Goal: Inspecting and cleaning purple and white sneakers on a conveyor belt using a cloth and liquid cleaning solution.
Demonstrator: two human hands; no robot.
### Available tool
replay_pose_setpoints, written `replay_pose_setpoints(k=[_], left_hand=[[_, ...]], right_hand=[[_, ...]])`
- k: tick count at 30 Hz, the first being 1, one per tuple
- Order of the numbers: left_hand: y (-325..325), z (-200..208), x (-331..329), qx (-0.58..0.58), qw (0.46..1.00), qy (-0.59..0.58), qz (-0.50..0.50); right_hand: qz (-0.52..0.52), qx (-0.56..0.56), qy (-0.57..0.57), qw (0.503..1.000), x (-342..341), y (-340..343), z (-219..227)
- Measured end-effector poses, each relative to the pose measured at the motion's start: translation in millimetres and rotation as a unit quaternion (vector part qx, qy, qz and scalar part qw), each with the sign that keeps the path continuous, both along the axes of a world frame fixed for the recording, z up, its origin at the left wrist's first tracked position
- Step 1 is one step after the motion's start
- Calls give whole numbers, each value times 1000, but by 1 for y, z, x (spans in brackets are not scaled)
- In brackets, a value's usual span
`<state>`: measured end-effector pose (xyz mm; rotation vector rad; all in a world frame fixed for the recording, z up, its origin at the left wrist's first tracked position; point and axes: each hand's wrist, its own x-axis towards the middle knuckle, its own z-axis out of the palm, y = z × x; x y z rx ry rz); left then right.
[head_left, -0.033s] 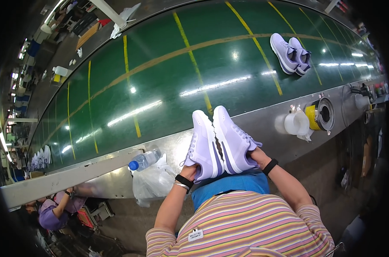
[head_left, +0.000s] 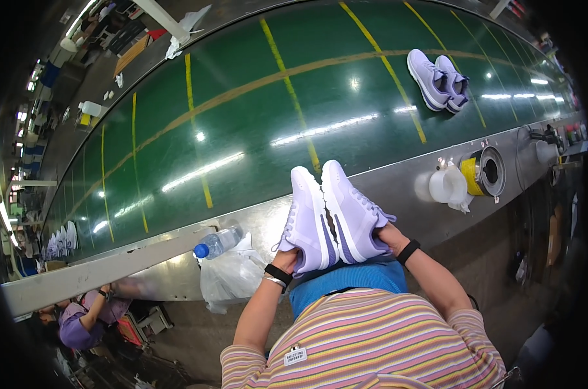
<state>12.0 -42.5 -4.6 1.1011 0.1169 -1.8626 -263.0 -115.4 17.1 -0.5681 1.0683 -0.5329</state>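
Two lavender sneakers with white soles lie on their sides, sole against sole, toes pointing away toward the green belt. My left hand (head_left: 287,260) is at the heel opening of the left sneaker (head_left: 304,227), closed on it with the fingers mostly hidden inside. At the opening of the right sneaker (head_left: 356,217), my right hand (head_left: 392,239) grips in the same way. Both shoes rest over the metal ledge (head_left: 268,220), close to my body. Laces hang loose at the left shoe's outer side.
A green conveyor belt (head_left: 235,139) with yellow lines runs beyond the ledge, carrying another lavender pair (head_left: 430,81). A water bottle (head_left: 219,242) and plastic bag (head_left: 232,279) lie left. At right stand a white cup (head_left: 448,187) and a round tin (head_left: 488,172). Another person (head_left: 83,324) works far left.
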Motion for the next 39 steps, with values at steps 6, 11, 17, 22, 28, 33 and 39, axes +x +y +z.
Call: replay_pose_setpoints(k=[6,11,17,22,28,33,39], left_hand=[[2,3,-2,-35,987,-136,-78],[20,2,4,-78,931,-328,-136],[3,-19,-12,71,949,-266,-156],[8,-25,3,-4,939,-296,-176],[17,22,-9,70,933,-320,-149],[15,31,-20,119,871,-429,-205],[21,130,-96,-198,661,-709,-146]], right_hand=[[88,-99,134,982,-10,3,-1],[-66,-99,80,990,-18,11,6],[97,-214,345,909,-29,12,-10],[-229,-332,504,764,-106,33,42],[-216,-329,675,624,-210,-9,25],[-159,-398,652,625,-269,-13,-4],[-274,-277,412,824,-200,33,62]])
